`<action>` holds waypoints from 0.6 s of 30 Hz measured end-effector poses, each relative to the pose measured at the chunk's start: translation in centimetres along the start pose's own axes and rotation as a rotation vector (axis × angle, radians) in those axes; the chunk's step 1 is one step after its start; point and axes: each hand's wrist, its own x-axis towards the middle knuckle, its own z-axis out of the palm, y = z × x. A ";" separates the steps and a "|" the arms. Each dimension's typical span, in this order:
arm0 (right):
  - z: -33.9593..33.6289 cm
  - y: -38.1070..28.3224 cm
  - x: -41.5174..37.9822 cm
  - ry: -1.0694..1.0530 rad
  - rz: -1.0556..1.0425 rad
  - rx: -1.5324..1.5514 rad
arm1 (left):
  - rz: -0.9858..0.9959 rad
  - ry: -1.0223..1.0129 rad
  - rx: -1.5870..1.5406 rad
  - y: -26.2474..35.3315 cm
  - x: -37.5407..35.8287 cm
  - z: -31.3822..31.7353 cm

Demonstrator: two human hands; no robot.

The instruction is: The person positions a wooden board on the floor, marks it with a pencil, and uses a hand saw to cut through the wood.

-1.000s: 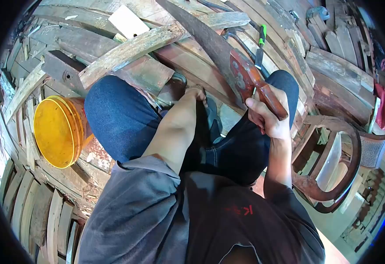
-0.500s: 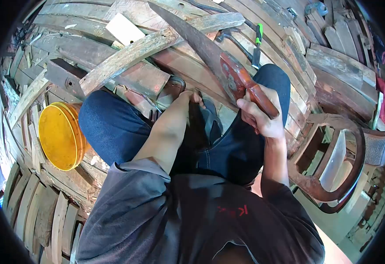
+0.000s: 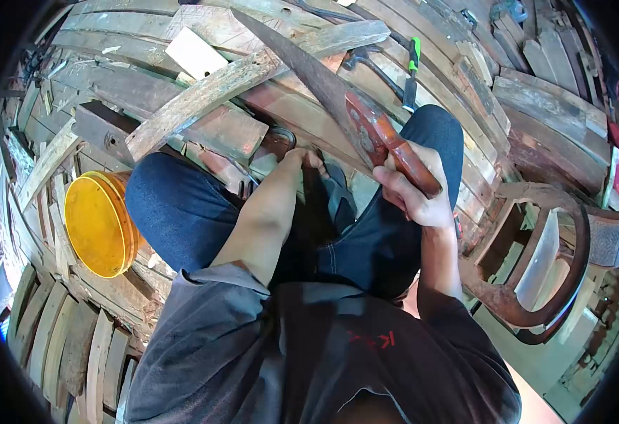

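Note:
My right hand [image 3: 422,187] is wrapped round the red-brown wooden handle of a handsaw [image 3: 309,74], raised before my right knee. Its dark, stained blade points up and left, above a long weathered board [image 3: 203,99] that slants across the floor pieces. Between my knees, low by my feet, my left hand [image 3: 309,161] has its fingers curled beside a dark strip; what they grip is too shadowed to make out. Beyond my right knee lie a hammer [image 3: 376,71] and a chisel-like tool with a green and black handle [image 3: 413,67].
A yellow bucket [image 3: 97,225] stands left of my left knee. A curved wooden frame [image 3: 578,261], perhaps part of a chair, is at the right. Wooden slats [image 3: 59,332] line the lower left, and stacked boards [image 3: 550,102] lie at the upper right.
The saw and my right hand have shifted slightly left, and the thumb and fingers sit a little differently on the handle. My left hand stays low between my knees.

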 end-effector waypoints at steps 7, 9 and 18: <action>-0.5 0.3 0.2 -0.014 0.000 0.000 | -0.155 0.228 0.016 1.3 -1.7 0.7; -0.5 0.2 0.2 -0.014 0.013 0.015 | -0.154 0.222 0.019 1.4 -1.9 0.8; -1.3 0.4 0.3 -0.016 -0.012 -0.037 | -0.177 0.193 0.046 2.5 -2.6 0.6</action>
